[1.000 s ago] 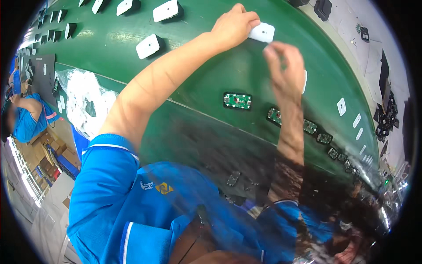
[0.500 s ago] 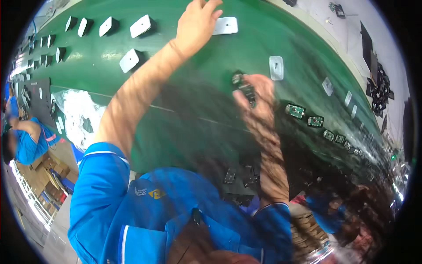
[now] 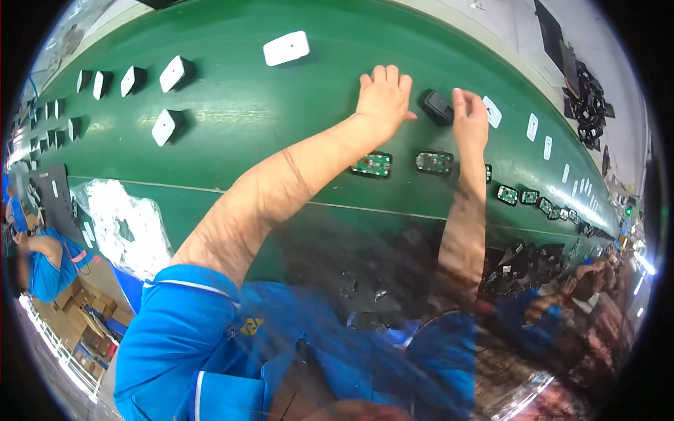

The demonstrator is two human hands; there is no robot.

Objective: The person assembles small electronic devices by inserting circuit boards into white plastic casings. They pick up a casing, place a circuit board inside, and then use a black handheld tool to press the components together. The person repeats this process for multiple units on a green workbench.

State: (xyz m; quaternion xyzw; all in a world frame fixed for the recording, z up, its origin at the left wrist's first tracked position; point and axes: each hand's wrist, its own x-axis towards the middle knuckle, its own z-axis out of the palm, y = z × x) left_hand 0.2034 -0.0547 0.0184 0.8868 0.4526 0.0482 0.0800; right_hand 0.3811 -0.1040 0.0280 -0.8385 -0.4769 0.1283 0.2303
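Observation:
My left hand (image 3: 383, 102) is over the green belt (image 3: 239, 119) with its fingers bent down and its thumb out to the right. Whatever lies beneath its fingertips is hidden. To its right a black casing (image 3: 437, 107) stands tilted on the belt. My right hand (image 3: 472, 123) is just beside that casing, fingers stretched and holding nothing. Nearer to me lie two black casings with green circuit boards, one board (image 3: 372, 164) below my left forearm's wrist and another board (image 3: 435, 162) next to my right wrist. A white cover (image 3: 493, 112) lies beyond my right hand.
Several white-topped black boxes (image 3: 175, 74) stand on the left, with a white plate (image 3: 286, 48) nearer the middle. More boards (image 3: 507, 194) and covers (image 3: 533, 127) run off to the right. A clear plastic bag (image 3: 126, 224) lies at the near left. Another person (image 3: 49, 259) sits at far left.
My left hand has come away from the white plate toward the right. My right hand no longer holds the dark casing; a black casing now stands between my hands. The view has shifted right.

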